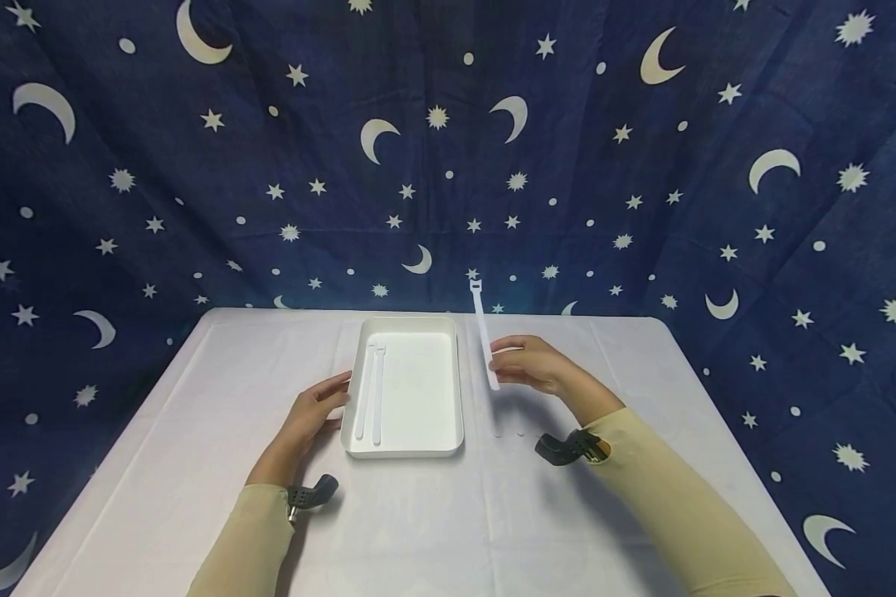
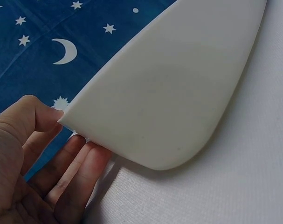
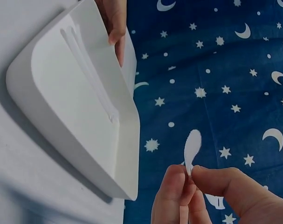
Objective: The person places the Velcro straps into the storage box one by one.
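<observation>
The white tray (image 1: 421, 394) holds two slim straps (image 1: 377, 398), lying lengthwise near its left wall — the left hand (image 1: 309, 412) grips that side, thumb at the rim. Right of the tray, the right hand (image 1: 532, 366) pinches a third strap (image 1: 481, 323) — raised above the white table (image 1: 403, 531).

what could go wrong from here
The right hand pinches the white strap near one end, so it could tip or slip. If dropped, it may be hard to spot on the white tablecloth. The left hand touches the tray and might nudge it.
</observation>
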